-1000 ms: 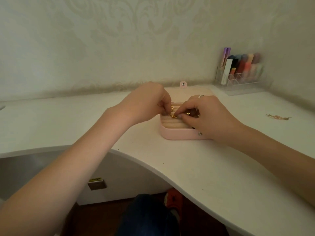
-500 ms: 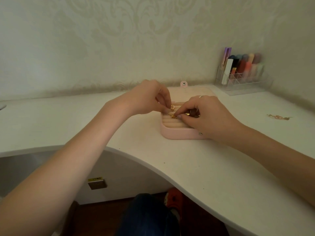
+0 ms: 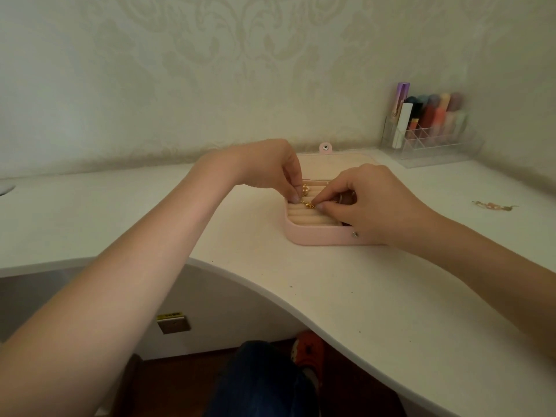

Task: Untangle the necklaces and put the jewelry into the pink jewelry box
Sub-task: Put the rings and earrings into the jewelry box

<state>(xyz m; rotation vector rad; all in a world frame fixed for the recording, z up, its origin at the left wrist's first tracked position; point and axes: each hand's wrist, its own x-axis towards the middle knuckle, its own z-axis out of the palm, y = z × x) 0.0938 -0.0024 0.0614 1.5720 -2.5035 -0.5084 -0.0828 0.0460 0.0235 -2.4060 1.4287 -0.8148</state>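
Both hands worked over the open pink jewelry box (image 3: 319, 236): left hand (image 3: 267, 167) and right hand (image 3: 373, 203) each pinched a small gold piece (image 3: 308, 205) at the ring rolls. Another chain (image 3: 493, 205) lay well right of the box, prob. still to go in.

clear organizer (image 3: 433, 145) with cosmetics: desk back-right corner | white desk (image 3: 361, 296) | patterned wallpaper (image 3: 210, 70)

Both hands, left (image 3: 264, 167) and right (image 3: 376, 203), pinch a gold piece (image 3: 308, 205) over the open pink box (image 3: 319, 236) on the surface (image 3: 376, 296).
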